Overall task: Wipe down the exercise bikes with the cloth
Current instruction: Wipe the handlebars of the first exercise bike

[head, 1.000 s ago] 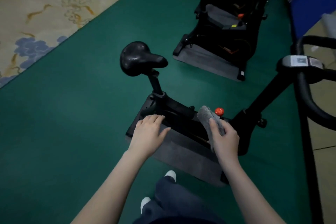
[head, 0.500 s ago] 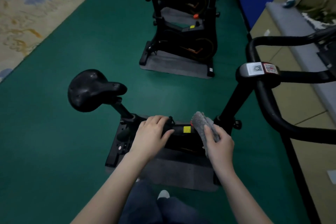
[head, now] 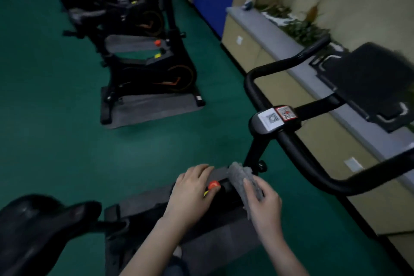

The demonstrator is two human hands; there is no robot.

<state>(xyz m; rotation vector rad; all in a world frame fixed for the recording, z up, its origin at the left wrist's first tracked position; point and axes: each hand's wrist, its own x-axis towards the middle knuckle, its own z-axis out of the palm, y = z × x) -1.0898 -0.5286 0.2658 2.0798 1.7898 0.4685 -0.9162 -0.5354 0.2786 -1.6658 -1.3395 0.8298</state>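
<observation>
Gripping the crumpled grey cloth (head: 244, 182) with our right hand (head: 263, 205), we hold it against the near black exercise bike's frame (head: 226, 201), while our left hand (head: 190, 195) rests on that frame, fingers relaxed, beside the round red knob (head: 214, 185).

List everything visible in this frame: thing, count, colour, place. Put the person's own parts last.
Near black exercise bike: one, under the hands; black saddle lower left, looped handlebar right, red round knob.
Other black exercise bikes with orange trim: at least two, in a row behind.
Grey floor mats: one under each bike.
Green floor: left and centre.
Grey-topped beige cabinet: one, along right wall, plants on top.
Grey cloth: one, in right hand.
Left hand: rests on frame by the knob.
Right hand: grips cloth.
</observation>
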